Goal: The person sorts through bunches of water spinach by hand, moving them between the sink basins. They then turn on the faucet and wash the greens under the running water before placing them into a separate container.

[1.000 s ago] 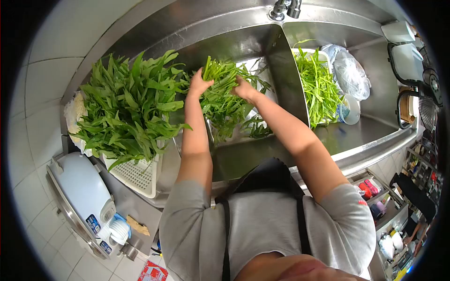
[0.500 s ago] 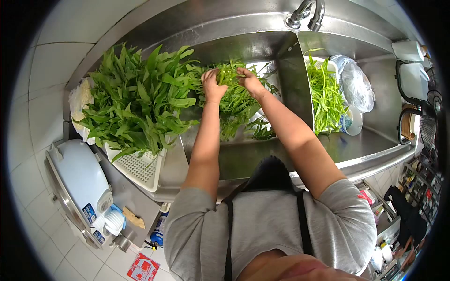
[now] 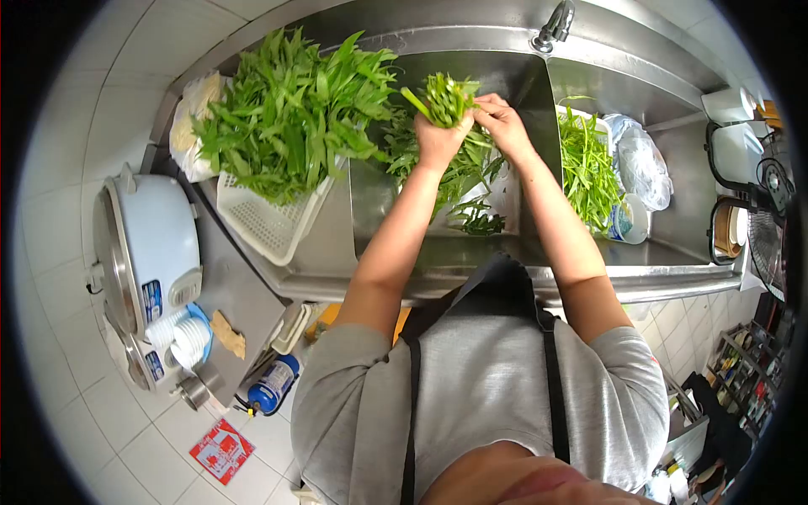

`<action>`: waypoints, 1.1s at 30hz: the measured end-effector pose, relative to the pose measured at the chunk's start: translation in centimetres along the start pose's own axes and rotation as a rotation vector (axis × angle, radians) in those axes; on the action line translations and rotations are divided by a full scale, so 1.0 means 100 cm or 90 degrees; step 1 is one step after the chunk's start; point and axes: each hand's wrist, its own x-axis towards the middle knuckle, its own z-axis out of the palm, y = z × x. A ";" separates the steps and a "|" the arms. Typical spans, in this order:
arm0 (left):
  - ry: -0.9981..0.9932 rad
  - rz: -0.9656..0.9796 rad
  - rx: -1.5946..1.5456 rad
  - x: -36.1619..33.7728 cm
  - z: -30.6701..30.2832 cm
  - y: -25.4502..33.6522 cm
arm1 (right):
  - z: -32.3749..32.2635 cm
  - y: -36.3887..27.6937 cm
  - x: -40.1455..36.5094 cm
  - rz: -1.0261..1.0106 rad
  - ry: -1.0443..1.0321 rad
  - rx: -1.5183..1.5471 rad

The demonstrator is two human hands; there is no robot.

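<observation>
Over the left sink basin, my left hand (image 3: pixel 441 141) is wrapped round a bunch of leafy greens (image 3: pixel 448 99), its cut stems pointing up and away from me. Close against its right side, my right hand (image 3: pixel 502 126) has its fingers pinched together at the bunch's edge; what they grip is too small to make out. Below my hands, loose greens (image 3: pixel 471 220) lie in the basin. A big heap of leafy greens (image 3: pixel 295 118) fills a white perforated basket (image 3: pixel 273 227) to the left.
The right basin (image 3: pixel 665 244) holds cut green stems (image 3: pixel 587 164) in a white basket, a clear plastic bag (image 3: pixel 644 172) and a round tub (image 3: pixel 633 220). A faucet (image 3: pixel 555 29) stands at the back. Rice cooker (image 3: pixel 160 252) and stacked white cups (image 3: pixel 190 341) are at the left.
My hands have come together and lifted a gathered bunch, stems up, above the loose greens. Earlier they were apart, over the greens. The camera view has shifted.
</observation>
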 end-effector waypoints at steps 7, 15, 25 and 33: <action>-0.002 -0.047 -0.320 0.001 -0.031 0.080 | -0.045 -0.071 -0.052 -0.092 -0.037 -0.054; -0.111 -0.044 -0.307 -0.006 -0.099 0.134 | -0.025 -0.083 -0.079 -0.017 -0.121 0.020; -0.028 -0.176 -0.364 -0.031 -0.060 0.116 | -0.008 -0.145 -0.074 -0.195 -0.028 -0.083; 0.027 -0.282 -0.298 -0.056 -0.027 0.076 | -0.019 -0.088 -0.063 -0.021 -0.144 0.052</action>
